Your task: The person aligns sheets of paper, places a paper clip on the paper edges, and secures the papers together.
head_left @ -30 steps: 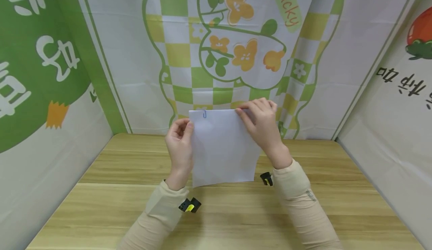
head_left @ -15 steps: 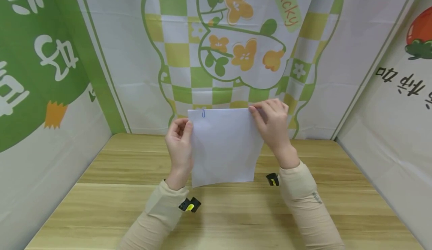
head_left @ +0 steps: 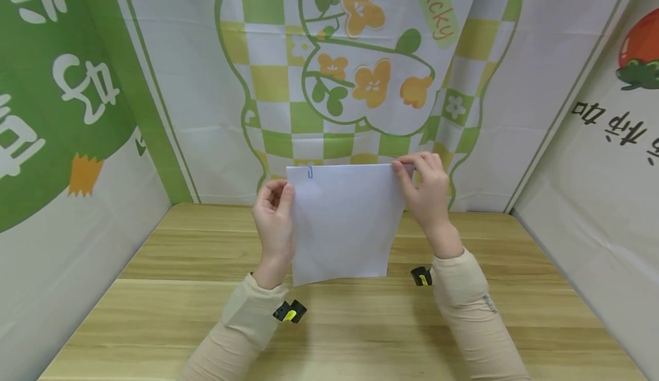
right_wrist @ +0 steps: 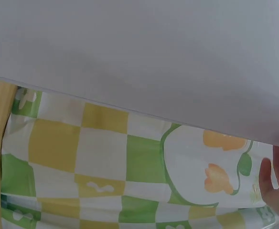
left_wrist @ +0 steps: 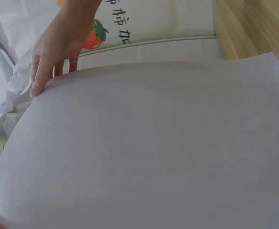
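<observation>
A white sheet of paper is held upright above the table, filling most of both wrist views. Near its top left corner sits a blue paper clip on the upper edge. My left hand pinches the paper's left edge just below that corner, thumb in front. At the top right corner, my right hand pinches the upper edge between thumb and fingers. The left wrist view shows the right hand at the paper's far corner. Whether several sheets are stacked, I cannot tell.
Below lies a wooden table. A green and yellow checked curtain hangs behind it, with printed cloth walls at left and right. A small black and yellow device is at the left wrist, and a similar device at the right.
My right hand has slid rightward along the paper's upper edge, from partway along it to the right corner. The left hand and the paper clip have stayed nearly in place.
</observation>
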The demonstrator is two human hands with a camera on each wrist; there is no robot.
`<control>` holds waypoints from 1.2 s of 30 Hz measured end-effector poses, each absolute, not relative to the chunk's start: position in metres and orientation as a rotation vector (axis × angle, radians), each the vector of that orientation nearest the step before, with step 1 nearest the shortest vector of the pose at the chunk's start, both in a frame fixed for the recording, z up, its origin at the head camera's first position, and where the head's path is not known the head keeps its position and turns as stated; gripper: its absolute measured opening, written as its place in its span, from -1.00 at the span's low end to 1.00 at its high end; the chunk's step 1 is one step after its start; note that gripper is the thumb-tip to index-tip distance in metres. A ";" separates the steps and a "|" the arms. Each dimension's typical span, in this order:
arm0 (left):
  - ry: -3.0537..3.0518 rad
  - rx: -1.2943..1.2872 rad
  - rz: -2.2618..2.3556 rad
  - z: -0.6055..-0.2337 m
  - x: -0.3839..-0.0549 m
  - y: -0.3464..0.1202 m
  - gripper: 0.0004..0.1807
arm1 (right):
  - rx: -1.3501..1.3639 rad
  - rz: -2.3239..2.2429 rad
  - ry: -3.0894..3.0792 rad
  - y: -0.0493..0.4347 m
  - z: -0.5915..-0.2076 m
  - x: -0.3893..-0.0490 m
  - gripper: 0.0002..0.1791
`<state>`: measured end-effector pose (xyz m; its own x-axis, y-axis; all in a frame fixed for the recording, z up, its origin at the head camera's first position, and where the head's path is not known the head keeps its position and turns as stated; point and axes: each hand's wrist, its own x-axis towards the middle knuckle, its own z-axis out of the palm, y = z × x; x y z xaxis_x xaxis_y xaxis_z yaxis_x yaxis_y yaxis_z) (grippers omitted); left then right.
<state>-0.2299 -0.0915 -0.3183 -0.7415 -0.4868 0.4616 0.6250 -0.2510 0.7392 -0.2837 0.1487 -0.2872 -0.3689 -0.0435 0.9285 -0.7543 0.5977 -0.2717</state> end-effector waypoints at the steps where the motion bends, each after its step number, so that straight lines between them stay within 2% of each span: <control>1: -1.290 -0.180 -2.039 -0.318 -0.230 -0.092 -0.93 | 0.645 0.883 -1.806 0.149 -0.288 -0.284 -0.84; 9: -1.273 -0.165 -2.040 -0.319 -0.231 -0.091 -0.91 | 0.609 1.041 -1.780 0.147 -0.288 -0.275 -0.90; 16: -1.271 -0.163 -2.033 -0.319 -0.232 -0.090 -0.93 | 0.550 1.142 -1.815 0.152 -0.295 -0.278 -0.80; 25: -1.280 -0.170 -2.036 -0.319 -0.232 -0.090 -0.97 | 0.507 1.246 -1.859 0.144 -0.283 -0.250 -0.75; 36: -1.298 -0.162 -2.022 -0.320 -0.234 -0.091 -0.91 | 0.492 1.330 -1.947 0.149 -0.303 -0.247 -0.75</control>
